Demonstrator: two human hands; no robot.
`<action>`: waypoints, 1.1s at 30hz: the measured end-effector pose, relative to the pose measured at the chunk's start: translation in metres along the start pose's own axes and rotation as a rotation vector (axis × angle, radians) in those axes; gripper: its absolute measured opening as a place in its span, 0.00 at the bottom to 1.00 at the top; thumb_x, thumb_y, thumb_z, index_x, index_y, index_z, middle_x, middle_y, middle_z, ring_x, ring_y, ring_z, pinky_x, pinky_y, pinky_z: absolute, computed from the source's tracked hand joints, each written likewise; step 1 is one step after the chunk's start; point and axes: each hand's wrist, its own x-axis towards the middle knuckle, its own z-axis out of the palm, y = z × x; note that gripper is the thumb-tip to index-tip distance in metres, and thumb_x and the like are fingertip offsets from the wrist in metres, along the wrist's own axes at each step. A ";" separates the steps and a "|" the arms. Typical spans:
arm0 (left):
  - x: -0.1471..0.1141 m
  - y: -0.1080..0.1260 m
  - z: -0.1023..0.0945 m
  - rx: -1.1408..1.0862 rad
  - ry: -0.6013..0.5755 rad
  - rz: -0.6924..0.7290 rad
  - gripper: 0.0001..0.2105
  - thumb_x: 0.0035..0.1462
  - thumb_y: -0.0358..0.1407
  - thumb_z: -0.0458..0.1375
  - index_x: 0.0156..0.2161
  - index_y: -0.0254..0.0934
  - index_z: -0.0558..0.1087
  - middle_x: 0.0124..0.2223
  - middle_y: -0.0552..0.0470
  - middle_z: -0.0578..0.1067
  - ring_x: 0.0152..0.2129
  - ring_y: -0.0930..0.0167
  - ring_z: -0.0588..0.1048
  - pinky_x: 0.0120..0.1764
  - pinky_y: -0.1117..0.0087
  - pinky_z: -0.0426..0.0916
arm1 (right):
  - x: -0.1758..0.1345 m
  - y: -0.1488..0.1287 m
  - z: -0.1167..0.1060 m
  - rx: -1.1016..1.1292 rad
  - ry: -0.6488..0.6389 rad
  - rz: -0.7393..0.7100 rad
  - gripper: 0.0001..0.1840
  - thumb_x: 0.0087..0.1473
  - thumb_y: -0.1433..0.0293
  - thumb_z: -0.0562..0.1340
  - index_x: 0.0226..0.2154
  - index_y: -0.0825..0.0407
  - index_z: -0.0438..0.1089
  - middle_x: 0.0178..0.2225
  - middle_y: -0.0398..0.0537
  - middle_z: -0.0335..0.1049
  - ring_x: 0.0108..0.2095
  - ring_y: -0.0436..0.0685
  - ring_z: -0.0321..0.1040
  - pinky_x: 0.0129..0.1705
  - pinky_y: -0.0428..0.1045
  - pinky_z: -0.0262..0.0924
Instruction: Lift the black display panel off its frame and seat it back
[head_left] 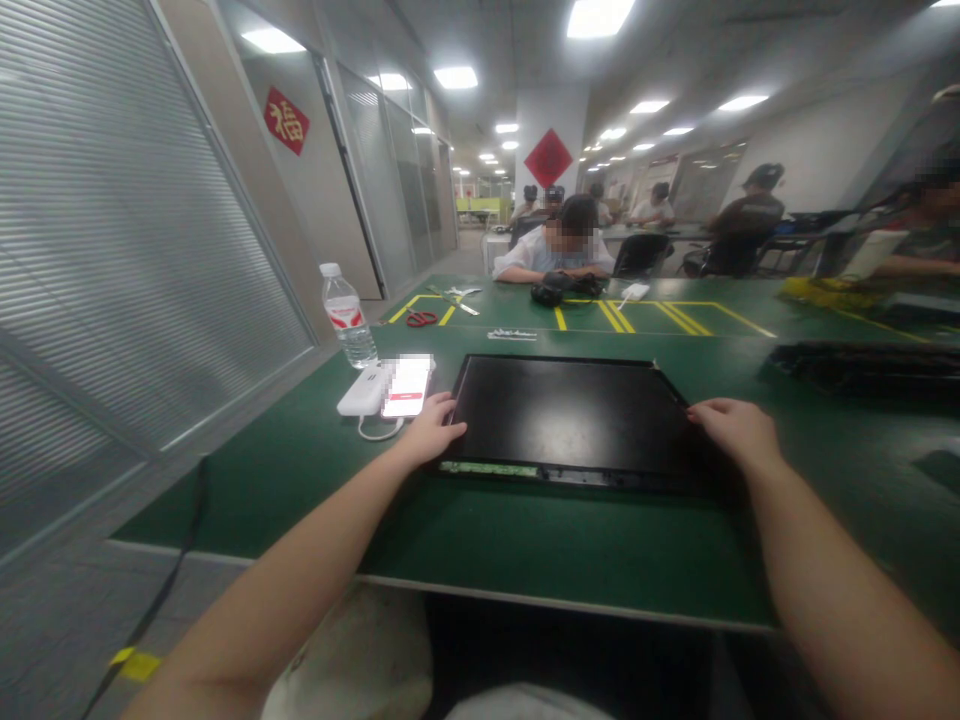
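A black flat display panel (566,410) lies on the green table (480,540), its dark face up. Along its near edge runs a strip of green circuit board (489,468). My left hand (433,430) grips the panel's left side, thumb on the upper face. At the right side, my right hand (739,432) pinches the edge near the far corner. The undersides of both grips are hidden. Just left of my left hand are a lit phone (407,387) and a white power bank (362,390), joined by a white cable (380,436).
A water bottle (349,318) stands behind the power bank. Red-handled scissors (421,319) and small metal tools lie farther back near yellow tape lines (619,317). Dark stacked pieces (840,368) sit at the right. A person (559,245) sits across the table beside a black bundle (562,287).
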 end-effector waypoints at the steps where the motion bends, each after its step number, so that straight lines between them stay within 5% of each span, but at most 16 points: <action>1: 0.000 0.000 0.000 -0.014 -0.004 -0.003 0.22 0.58 0.40 0.68 0.56 0.37 0.85 0.77 0.38 0.71 0.76 0.47 0.67 0.79 0.50 0.59 | 0.000 0.000 -0.001 0.003 -0.005 0.002 0.10 0.51 0.61 0.69 0.30 0.46 0.86 0.35 0.56 0.84 0.38 0.68 0.77 0.39 0.57 0.67; 12: 0.002 -0.005 0.004 -0.282 0.034 -0.074 0.25 0.54 0.38 0.71 0.58 0.37 0.84 0.78 0.38 0.71 0.75 0.49 0.69 0.77 0.50 0.60 | 0.004 0.005 0.004 -0.015 0.027 -0.017 0.09 0.51 0.61 0.69 0.29 0.46 0.85 0.34 0.56 0.83 0.37 0.67 0.77 0.39 0.56 0.68; 22: 0.001 -0.004 0.003 -0.032 0.017 -0.022 0.25 0.56 0.41 0.68 0.58 0.37 0.84 0.78 0.36 0.69 0.76 0.48 0.67 0.79 0.49 0.59 | 0.003 0.005 0.003 -0.009 0.023 -0.014 0.09 0.50 0.61 0.69 0.30 0.46 0.85 0.34 0.55 0.83 0.38 0.67 0.77 0.40 0.56 0.69; 33: 0.002 -0.004 0.005 0.010 0.016 -0.017 0.23 0.57 0.41 0.68 0.57 0.36 0.83 0.76 0.34 0.69 0.76 0.47 0.67 0.79 0.47 0.58 | 0.007 0.010 0.007 0.024 0.069 -0.039 0.07 0.49 0.62 0.70 0.28 0.46 0.83 0.30 0.54 0.81 0.33 0.65 0.76 0.37 0.55 0.68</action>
